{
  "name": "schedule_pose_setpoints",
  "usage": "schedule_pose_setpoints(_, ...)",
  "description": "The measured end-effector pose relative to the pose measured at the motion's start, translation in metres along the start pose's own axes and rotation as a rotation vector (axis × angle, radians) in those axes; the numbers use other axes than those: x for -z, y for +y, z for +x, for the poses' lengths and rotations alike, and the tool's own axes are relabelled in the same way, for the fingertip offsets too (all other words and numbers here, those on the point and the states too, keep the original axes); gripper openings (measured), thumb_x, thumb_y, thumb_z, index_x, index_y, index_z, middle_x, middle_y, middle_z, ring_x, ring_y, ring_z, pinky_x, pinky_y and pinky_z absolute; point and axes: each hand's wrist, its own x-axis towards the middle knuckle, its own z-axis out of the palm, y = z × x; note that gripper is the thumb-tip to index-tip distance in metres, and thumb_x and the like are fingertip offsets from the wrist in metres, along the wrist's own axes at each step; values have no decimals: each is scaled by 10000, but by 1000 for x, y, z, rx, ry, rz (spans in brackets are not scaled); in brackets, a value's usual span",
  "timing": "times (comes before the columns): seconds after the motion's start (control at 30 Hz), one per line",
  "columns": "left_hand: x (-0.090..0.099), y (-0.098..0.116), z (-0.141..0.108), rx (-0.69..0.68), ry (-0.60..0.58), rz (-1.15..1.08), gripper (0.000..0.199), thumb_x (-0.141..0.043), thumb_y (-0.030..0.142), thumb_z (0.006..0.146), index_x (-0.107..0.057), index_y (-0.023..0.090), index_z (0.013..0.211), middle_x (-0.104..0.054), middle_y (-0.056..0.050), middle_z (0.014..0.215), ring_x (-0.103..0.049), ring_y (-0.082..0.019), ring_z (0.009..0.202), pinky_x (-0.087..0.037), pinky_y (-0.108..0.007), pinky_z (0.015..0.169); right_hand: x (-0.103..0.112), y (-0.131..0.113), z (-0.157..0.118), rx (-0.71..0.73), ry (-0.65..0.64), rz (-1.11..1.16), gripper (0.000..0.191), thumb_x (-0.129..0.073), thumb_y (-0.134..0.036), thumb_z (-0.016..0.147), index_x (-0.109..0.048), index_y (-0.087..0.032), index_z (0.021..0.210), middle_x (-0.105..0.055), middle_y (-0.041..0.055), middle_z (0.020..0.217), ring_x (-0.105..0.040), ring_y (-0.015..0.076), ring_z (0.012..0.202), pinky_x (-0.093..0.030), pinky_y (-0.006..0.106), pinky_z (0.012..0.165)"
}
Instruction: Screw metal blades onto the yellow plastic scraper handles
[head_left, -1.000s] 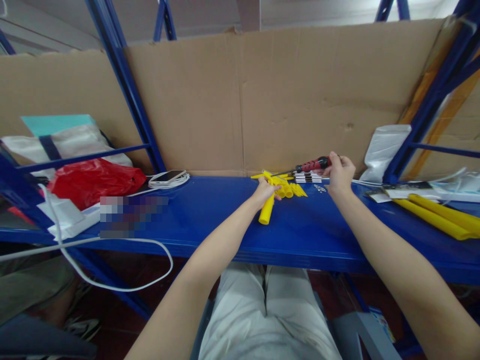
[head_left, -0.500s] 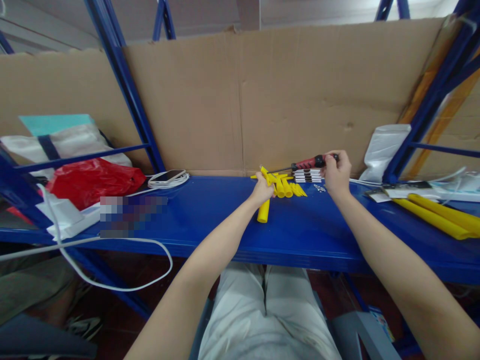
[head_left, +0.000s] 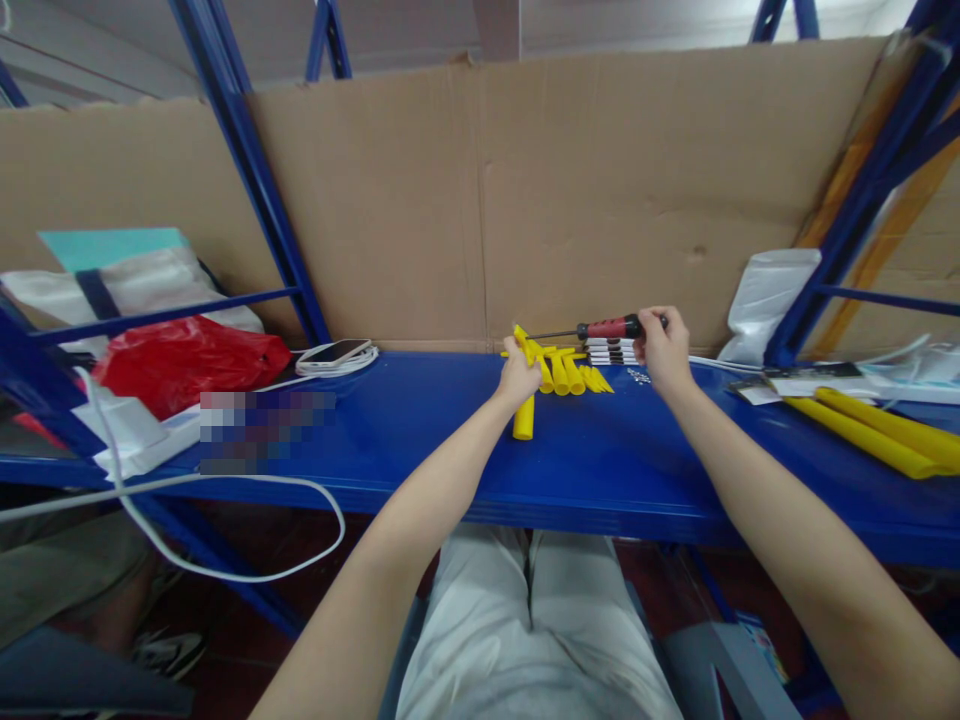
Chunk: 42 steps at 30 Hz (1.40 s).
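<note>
My left hand (head_left: 519, 374) is closed around a yellow plastic piece (head_left: 523, 420) with a tube-shaped lower end. Its upper part is partly hidden by the fingers. In my right hand (head_left: 664, 346) is a screwdriver (head_left: 609, 328) with a red and black handle, held at the handle's end. The screwdriver lies nearly level, its shaft pointing left, with the tip at the upper part of the yellow piece. Just right of my left hand, several yellow cone-shaped parts (head_left: 571, 376) lie on the blue table. Small silvery bits, perhaps screws (head_left: 637, 376), lie below my right hand.
White packets with dark bands (head_left: 611, 350) sit behind the screws. Two long yellow tubes (head_left: 877, 440) lie at the right. A phone (head_left: 341, 351) with a white cable, a red plastic bag (head_left: 191, 362) and a power strip (head_left: 161, 440) are at the left. Cardboard (head_left: 480, 200) stands behind the table (head_left: 420, 430).
My right hand and the screwdriver have shifted slightly left, and the screwdriver is more level. My left hand has moved a little left with the yellow piece.
</note>
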Motion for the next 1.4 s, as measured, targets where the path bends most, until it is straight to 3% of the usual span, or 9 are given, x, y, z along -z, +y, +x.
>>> schedule_pose_setpoints(0.37, 4, 3, -3, -100, 6, 66, 548, -544, 68, 842, -271, 263, 1275, -676, -81, 1127, -724, -177, 836, -575, -348, 832, -2, -14, -3, -157, -16, 149, 565, -730, -728, 648, -438, -258, 765, -395, -98, 479, -363, 90, 365, -237, 229, 355)
schedule_pose_setpoints(0.5, 4, 4, -4, -113, -1, 101, 538, -532, 58, 843, -278, 260, 1273, -663, -107, 1188, -725, -201, 917, -571, -370, 855, 2, -15, -2, -146, -36, 128, 543, -694, -731, 706, -443, -250, 741, -376, -89, 466, -362, 87, 369, -239, 232, 356)
schedule_pose_setpoints(0.7, 4, 4, -3, -115, -12, 96, 533, -548, 78, 849, -287, 254, 1279, -665, -126, 1200, -726, -209, 914, -572, -385, 848, 2, -11, 3, -211, -37, 158, 452, -743, -601, 732, -470, -249, 810, -416, -86, 502, -390, 96, 378, -264, 224, 360)
schedule_pose_setpoints(0.8, 4, 2, -2, -125, -9, 71, 549, -572, 99, 846, -287, 261, 1287, -668, -117, 1202, -725, -209, 927, -570, -379, 856, 2, -11, 1, -221, -67, 160, 472, -727, -638, 736, -473, -248, 820, -445, -79, 507, -408, 100, 377, -269, 223, 347)
schedule_pose_setpoints(0.97, 5, 3, -3, -105, -8, 91, 541, -542, 77, 845, -283, 263, 1283, -663, -111, 1211, -726, -210, 943, -565, -388, 879, 3, -16, -1, -253, -97, 187, 505, -745, -650, 707, -449, -246, 764, -345, -107, 455, -332, 75, 336, -240, 220, 318)
schedule_pose_setpoints(1.17, 6, 6, -5, -106, 3, 96, 543, -541, 67, 845, -279, 263, 1279, -664, -110, 1207, -728, -208, 932, -568, -379, 870, 2, -22, -3, -275, -93, 195, 545, -795, -640, 621, -448, -252, 781, -503, -62, 535, -425, 100, 377, -276, 235, 307)
schedule_pose_setpoints(1.27, 5, 5, -5, -104, 7, 75, 546, -559, 87, 848, -283, 270, 1282, -664, -104, 1213, -727, -207, 937, -572, -363, 852, 3, -18, -4, -269, -96, 190, 558, -719, -725, 670, -428, -254, 733, -377, -85, 448, -351, 87, 340, -235, 241, 301)
schedule_pose_setpoints(1.4, 5, 5, -4, -98, 2, 70, 539, -587, 117, 849, -305, 263, 1285, -659, -119, 1221, -726, -210, 939, -572, -354, 839, 4, -15, -2, -307, -106, 218, 522, -752, -647, 673, -415, -254, 733, -326, -104, 447, -327, 77, 332, -217, 231, 306)
